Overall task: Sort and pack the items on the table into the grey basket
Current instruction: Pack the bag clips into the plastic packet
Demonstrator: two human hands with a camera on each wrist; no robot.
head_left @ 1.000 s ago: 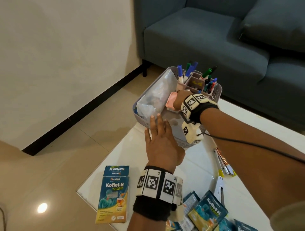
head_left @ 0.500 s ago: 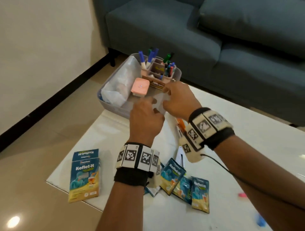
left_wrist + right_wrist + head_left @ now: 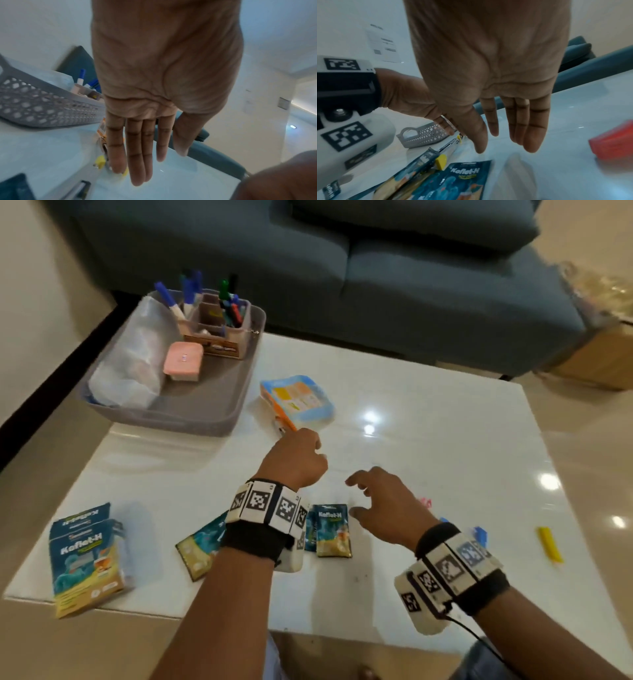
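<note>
Your table (image 3: 428,440) is glossy white, mirroring the lamps. The grey basket (image 3: 219,419) at ten o'clock is matt perforated plastic; the Koflet-H sachets (image 3: 332,529) look shiny foil, the sofa (image 3: 376,285) matt cloth.

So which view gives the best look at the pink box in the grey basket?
The head view: the pink box lies in full sight on the grey basket's floor. In the left wrist view the basket wall hides it; the right wrist view catches only the basket's end.
</note>
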